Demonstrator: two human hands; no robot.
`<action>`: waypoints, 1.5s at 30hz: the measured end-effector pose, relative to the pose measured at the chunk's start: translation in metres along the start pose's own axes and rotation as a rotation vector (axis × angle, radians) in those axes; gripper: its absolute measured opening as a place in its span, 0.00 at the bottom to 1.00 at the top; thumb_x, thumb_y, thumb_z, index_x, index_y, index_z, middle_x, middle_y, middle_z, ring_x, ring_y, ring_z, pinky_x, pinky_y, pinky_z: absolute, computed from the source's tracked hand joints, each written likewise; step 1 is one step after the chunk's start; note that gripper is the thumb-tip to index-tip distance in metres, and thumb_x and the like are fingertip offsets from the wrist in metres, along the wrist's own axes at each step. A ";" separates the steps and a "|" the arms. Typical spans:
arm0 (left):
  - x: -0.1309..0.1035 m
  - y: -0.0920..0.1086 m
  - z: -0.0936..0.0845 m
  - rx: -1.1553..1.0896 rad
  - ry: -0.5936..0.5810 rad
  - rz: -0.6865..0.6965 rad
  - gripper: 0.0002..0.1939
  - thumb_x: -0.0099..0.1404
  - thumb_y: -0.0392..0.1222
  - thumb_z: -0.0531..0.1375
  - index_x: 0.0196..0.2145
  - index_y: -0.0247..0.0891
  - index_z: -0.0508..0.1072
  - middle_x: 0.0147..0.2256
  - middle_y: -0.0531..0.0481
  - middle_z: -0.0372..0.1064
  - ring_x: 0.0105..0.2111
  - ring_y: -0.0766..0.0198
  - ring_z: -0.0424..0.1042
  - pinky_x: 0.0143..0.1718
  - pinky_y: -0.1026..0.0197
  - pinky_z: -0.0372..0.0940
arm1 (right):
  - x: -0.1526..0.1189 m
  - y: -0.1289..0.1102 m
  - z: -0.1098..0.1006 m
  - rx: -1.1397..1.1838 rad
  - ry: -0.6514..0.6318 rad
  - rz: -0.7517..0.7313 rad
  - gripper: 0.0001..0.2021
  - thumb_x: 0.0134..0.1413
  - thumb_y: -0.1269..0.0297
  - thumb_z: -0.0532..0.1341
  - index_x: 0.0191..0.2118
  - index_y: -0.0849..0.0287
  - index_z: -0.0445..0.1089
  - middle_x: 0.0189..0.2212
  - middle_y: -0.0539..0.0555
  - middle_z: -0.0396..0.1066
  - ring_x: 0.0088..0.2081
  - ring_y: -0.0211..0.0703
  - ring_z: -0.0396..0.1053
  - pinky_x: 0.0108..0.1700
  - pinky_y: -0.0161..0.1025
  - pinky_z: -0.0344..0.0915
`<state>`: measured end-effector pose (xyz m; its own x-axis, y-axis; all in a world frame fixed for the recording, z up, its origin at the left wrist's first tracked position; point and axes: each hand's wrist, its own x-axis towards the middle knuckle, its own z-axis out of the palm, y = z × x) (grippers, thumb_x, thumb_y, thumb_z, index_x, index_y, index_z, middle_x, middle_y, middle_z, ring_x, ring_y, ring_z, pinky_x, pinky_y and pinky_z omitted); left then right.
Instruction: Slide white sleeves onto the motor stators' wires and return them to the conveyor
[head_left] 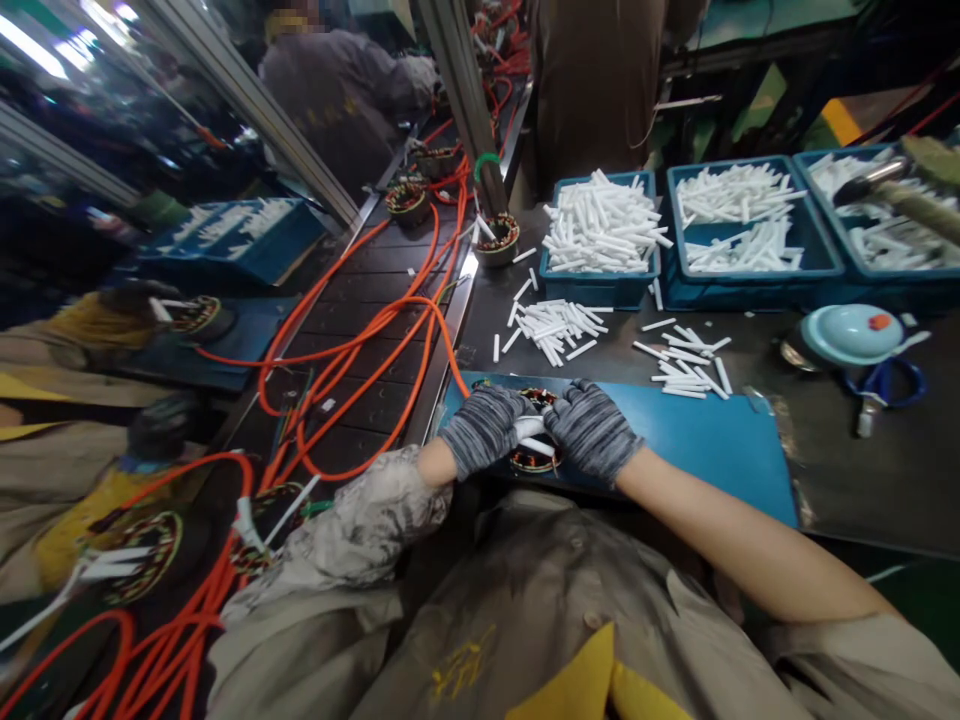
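Note:
A ring-shaped stator with copper-coloured windings (534, 460) lies on the blue mat (682, 430) close to my body. Both my hands wear grey striped knit gloves and meet over it, covering much of the ring. My left hand (486, 428) is closed at the stator's left side, its fingers against a white sleeve (529, 428). From the right, my right hand (596, 430) is closed with its fingertips at the ring's inner edge; what they pinch is hidden. Another white tube (538, 447) lies across the stator opening, just below the fingers.
Blue bins (600, 290) of white tubes stand at the back right, with loose tubes (555, 330) before them. Blue-handled scissors (885, 385) lie beside a light-blue lidded container (851, 335). Orange hoses (367, 320) cross the conveyor (337, 290) on the left. Co-workers' gloved hands (161, 425) handle stators there.

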<state>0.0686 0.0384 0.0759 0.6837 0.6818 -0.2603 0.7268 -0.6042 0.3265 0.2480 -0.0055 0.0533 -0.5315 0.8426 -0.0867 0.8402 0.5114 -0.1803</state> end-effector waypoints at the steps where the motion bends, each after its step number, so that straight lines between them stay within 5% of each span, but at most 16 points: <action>1: 0.000 0.005 -0.002 0.098 0.006 -0.014 0.16 0.72 0.47 0.56 0.43 0.34 0.79 0.41 0.41 0.78 0.44 0.53 0.76 0.52 0.52 0.67 | -0.001 0.002 0.000 0.030 -0.014 0.017 0.14 0.66 0.71 0.54 0.42 0.66 0.78 0.37 0.67 0.78 0.43 0.56 0.72 0.49 0.51 0.63; 5: 0.004 0.024 -0.014 0.290 -0.096 -0.042 0.20 0.73 0.51 0.54 0.44 0.35 0.80 0.40 0.39 0.78 0.42 0.51 0.77 0.45 0.52 0.68 | -0.015 0.029 0.014 0.419 0.109 0.061 0.14 0.65 0.61 0.60 0.51 0.59 0.76 0.42 0.61 0.77 0.42 0.50 0.74 0.46 0.45 0.67; 9: 0.021 0.045 -0.020 0.341 -0.264 -0.037 0.24 0.73 0.55 0.53 0.40 0.34 0.80 0.36 0.39 0.78 0.38 0.48 0.77 0.39 0.51 0.68 | -0.028 0.049 0.038 0.958 0.269 0.113 0.13 0.62 0.54 0.62 0.43 0.57 0.77 0.39 0.55 0.78 0.41 0.47 0.75 0.47 0.45 0.70; 13: 0.032 0.058 -0.015 0.369 -0.214 -0.036 0.22 0.72 0.53 0.56 0.42 0.31 0.79 0.38 0.36 0.77 0.40 0.45 0.77 0.41 0.47 0.69 | -0.033 0.050 0.050 1.152 0.313 0.238 0.16 0.54 0.48 0.67 0.38 0.57 0.75 0.34 0.53 0.78 0.37 0.47 0.75 0.44 0.45 0.72; 19: 0.027 0.023 -0.009 0.097 0.150 0.158 0.27 0.65 0.52 0.65 0.57 0.37 0.71 0.52 0.42 0.74 0.52 0.54 0.73 0.56 0.53 0.67 | -0.062 0.049 0.048 1.018 0.458 0.254 0.11 0.60 0.55 0.65 0.45 0.52 0.75 0.41 0.51 0.79 0.43 0.46 0.76 0.51 0.47 0.72; 23: 0.034 0.001 -0.001 0.022 0.406 0.098 0.17 0.67 0.45 0.64 0.51 0.36 0.76 0.52 0.41 0.72 0.53 0.56 0.73 0.57 0.54 0.68 | -0.069 0.041 0.050 0.862 0.560 0.043 0.08 0.65 0.60 0.61 0.46 0.49 0.76 0.43 0.51 0.79 0.45 0.45 0.76 0.53 0.46 0.71; 29: 0.015 -0.017 -0.004 0.053 0.288 0.706 0.20 0.70 0.53 0.61 0.52 0.39 0.77 0.62 0.38 0.65 0.66 0.49 0.60 0.65 0.42 0.60 | -0.065 0.019 0.068 0.788 0.580 -0.086 0.15 0.65 0.59 0.62 0.55 0.50 0.72 0.52 0.56 0.77 0.50 0.49 0.75 0.52 0.50 0.71; 36: 0.015 -0.021 0.015 0.290 0.221 0.612 0.20 0.72 0.49 0.57 0.56 0.36 0.75 0.64 0.38 0.64 0.68 0.44 0.56 0.66 0.39 0.56 | -0.038 0.015 0.064 1.121 0.495 0.022 0.16 0.62 0.51 0.63 0.52 0.50 0.75 0.43 0.52 0.79 0.43 0.48 0.76 0.48 0.45 0.72; 40: 0.017 -0.034 0.008 0.249 0.225 0.589 0.18 0.73 0.48 0.56 0.52 0.35 0.77 0.62 0.39 0.66 0.68 0.44 0.56 0.67 0.40 0.57 | -0.027 0.030 0.050 1.003 0.404 -0.066 0.15 0.65 0.50 0.59 0.48 0.50 0.79 0.41 0.52 0.80 0.41 0.48 0.75 0.49 0.45 0.70; 45: 0.018 -0.040 0.001 0.109 0.169 0.582 0.21 0.74 0.47 0.54 0.59 0.35 0.72 0.60 0.40 0.69 0.67 0.49 0.59 0.65 0.45 0.61 | -0.023 0.029 0.052 0.740 0.461 -0.018 0.17 0.69 0.51 0.55 0.47 0.52 0.79 0.39 0.55 0.81 0.38 0.47 0.72 0.47 0.45 0.66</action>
<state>0.0523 0.0743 0.0576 0.9569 0.2782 0.0835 0.2463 -0.9295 0.2745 0.2788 -0.0185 -0.0007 -0.3133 0.9014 0.2989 0.4610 0.4195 -0.7820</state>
